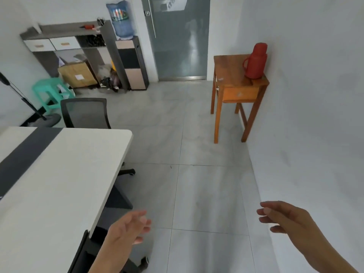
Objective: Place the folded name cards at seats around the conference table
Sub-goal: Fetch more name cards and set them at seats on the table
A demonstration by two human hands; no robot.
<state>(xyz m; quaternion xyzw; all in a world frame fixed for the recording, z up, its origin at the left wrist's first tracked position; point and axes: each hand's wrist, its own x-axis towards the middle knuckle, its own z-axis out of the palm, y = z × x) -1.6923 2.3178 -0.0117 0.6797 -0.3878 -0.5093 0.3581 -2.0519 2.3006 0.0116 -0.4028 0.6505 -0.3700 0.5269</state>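
1. The conference table point(69, 164) runs just left of the left hand. No folded name cards on the stretch I can see, and none anywhere else in shot, so I'd say the real job right now is fetching the stack.
2. The mesh chair point(84, 113), well ahead of that hand at the table's end, marks a seat. I'd stand a card on the edge in front of it, fold up.
3. Left hand point(128, 227): fingers loosely spread, holding nothing.
4. Right hand point(285, 219): same deal, relaxed and empty, out near the wall.
5. The wooden side table point(236, 83) with a red thermos point(256, 62) is far ahead of the right hand. No cards visible there either.
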